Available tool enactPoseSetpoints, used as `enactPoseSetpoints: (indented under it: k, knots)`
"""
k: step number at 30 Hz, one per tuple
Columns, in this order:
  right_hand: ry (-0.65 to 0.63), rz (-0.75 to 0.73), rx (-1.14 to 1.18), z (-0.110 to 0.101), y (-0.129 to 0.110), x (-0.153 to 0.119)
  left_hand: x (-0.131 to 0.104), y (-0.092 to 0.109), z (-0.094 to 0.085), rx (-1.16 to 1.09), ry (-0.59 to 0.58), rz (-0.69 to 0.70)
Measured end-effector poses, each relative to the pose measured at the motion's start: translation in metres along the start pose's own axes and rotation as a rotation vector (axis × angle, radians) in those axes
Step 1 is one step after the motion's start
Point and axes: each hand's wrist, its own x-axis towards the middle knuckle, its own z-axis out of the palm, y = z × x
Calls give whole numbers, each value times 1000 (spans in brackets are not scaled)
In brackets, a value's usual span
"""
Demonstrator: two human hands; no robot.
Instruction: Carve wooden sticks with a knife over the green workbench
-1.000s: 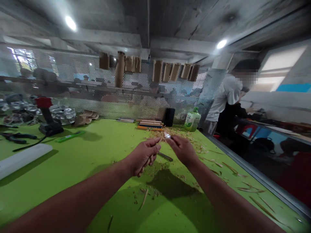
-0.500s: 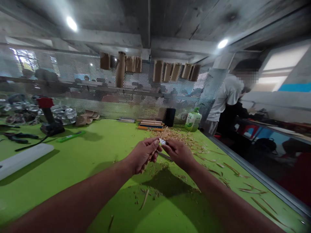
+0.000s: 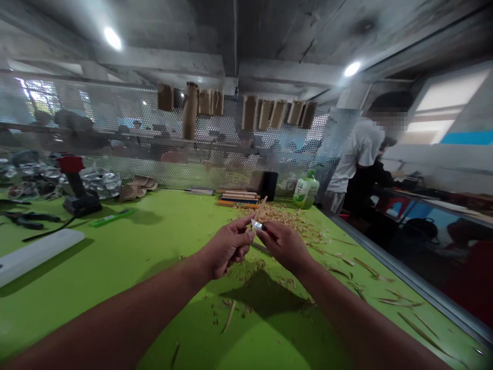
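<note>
Over the green table, my left hand (image 3: 230, 246) is closed round a thin wooden strip (image 3: 261, 206), whose pale end points up and away past the fingers. My right hand (image 3: 285, 244) grips a knife (image 3: 257, 225) with a short, shiny blade. The blade lies against or very close to the strip, beside my left fingertips; exact contact is too small to tell. Most of the knife's handle is hidden in my right fist. Wood shavings (image 3: 285, 218) are heaped just beyond both hands, and smaller bits are scattered beneath them.
At left are a red-and-black power drill (image 3: 75, 180), pliers (image 3: 29, 219), a green cutter (image 3: 112, 217) and a long white block (image 3: 40, 254). A green-labelled jug (image 3: 306, 190), a black phone-like slab (image 3: 269, 186) and stacked strips (image 3: 239, 198) stand along the back. A person (image 3: 358, 149) is at right.
The wooden strip now sticks out farther beyond my left hand, its end pointing away. My left fingers have shifted their hold on it. The knife stays almost in place.
</note>
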Motion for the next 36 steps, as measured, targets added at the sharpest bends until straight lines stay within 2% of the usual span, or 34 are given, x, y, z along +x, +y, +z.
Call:
enactPoseSetpoints:
  k: [6,12,15,17,20,22,28,36]
  knots:
    - [57,49,32,-6,5,4,-4,3,4,-19,-23,-35]
    - [246,201,63,-20,36,13,-8,6,8,37,-36,-66]
    - [335,210,82,-22,38,13,-6,5,6,41,-12,-25]
    - [266,157,99,-19,30,11,-5,5,5,39,4,-2]
    - [80,41,89,-10,14,6,-5,6,5,51,31,-14]
    - [20,-6,60,-4,6,3,-5,7,6,54,52,-25]
    - [-5,-19,-6,-2,1,1,-2,3,3,59,27,-20]
    - [43,21,-29,-9,5,4,-2,1,5,21,6,-10]
